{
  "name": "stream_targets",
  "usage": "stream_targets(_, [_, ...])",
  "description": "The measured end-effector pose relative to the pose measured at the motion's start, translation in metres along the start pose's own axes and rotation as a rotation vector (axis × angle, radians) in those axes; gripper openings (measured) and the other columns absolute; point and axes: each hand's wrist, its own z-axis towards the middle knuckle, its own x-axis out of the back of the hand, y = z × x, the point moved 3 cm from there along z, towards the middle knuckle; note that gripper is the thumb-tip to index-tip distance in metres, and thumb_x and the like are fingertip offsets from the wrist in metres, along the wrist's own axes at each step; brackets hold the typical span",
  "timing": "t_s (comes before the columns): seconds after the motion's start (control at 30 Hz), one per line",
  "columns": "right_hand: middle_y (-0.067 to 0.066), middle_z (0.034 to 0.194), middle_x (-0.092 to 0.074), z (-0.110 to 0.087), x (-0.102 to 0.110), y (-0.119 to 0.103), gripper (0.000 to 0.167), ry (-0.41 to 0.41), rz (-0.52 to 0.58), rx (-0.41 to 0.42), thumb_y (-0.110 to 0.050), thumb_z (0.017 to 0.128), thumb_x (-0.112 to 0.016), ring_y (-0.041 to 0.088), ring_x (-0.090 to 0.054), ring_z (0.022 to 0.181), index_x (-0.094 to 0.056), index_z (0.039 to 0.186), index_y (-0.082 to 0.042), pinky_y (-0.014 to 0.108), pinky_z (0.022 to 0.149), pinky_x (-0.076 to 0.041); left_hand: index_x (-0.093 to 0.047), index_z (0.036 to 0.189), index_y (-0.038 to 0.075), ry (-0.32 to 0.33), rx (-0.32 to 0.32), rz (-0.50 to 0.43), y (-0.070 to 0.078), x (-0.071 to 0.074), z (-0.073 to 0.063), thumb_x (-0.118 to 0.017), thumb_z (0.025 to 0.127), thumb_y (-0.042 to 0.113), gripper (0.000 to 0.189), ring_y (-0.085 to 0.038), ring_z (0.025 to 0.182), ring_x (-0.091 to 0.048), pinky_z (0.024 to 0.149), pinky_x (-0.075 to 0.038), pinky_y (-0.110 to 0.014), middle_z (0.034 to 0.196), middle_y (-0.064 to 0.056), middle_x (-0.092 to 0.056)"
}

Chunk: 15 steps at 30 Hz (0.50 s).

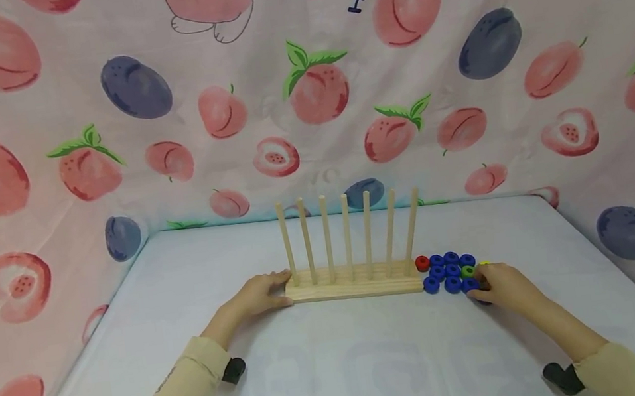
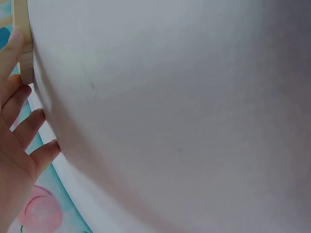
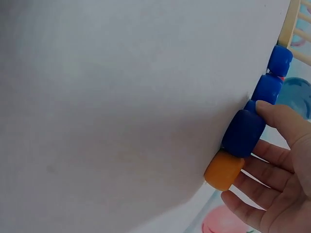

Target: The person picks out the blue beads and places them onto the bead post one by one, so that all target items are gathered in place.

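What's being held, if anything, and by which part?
Left hand grips the base by its left end. Right hand has its thumb against a blue bead; whether it's held can't be told.

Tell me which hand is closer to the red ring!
The right. The right hand is just across some blue rings from the red ring; the left hand is farther, at the opposite end of the stand.
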Motion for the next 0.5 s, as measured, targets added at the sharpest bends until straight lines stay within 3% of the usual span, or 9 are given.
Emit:
stream_targets(0.3, [0.012,0.077,-0.067,-0.0017,0.0039,-0.0011,0.022,0.01,0.041,-0.014,-0.013,0.078,-0.074,0.021,-0.062,0.07,-0.062,0.086,0.005,0.037,0.062,-0.055,-0.046,0.137,-0.001,0.01,-0.008,-0.022,-0.0004,-0.0022,-0.0007,-0.07,0.085,0.026,0.063,-0.042,0.132,-0.039,0.111,-0.031,-0.053,0.143,-0.018,-0.044])
stream_targets(0.5, [0.015,0.079,-0.068,-0.0037,0.0064,-0.0042,0.022,0.038,0.065,0.014,-0.012,0.077,-0.074,0.023,-0.064,0.07,-0.063,0.086,0.004,0.038,0.061,-0.055,-0.046,0.138,0.002,0.006,0.03,-0.03,-0.0009,-0.002,0.0005,-0.07,0.085,0.027,0.063,-0.043,0.133,-0.038,0.111,-0.03,-0.054,0.142,-0.017,-0.045])
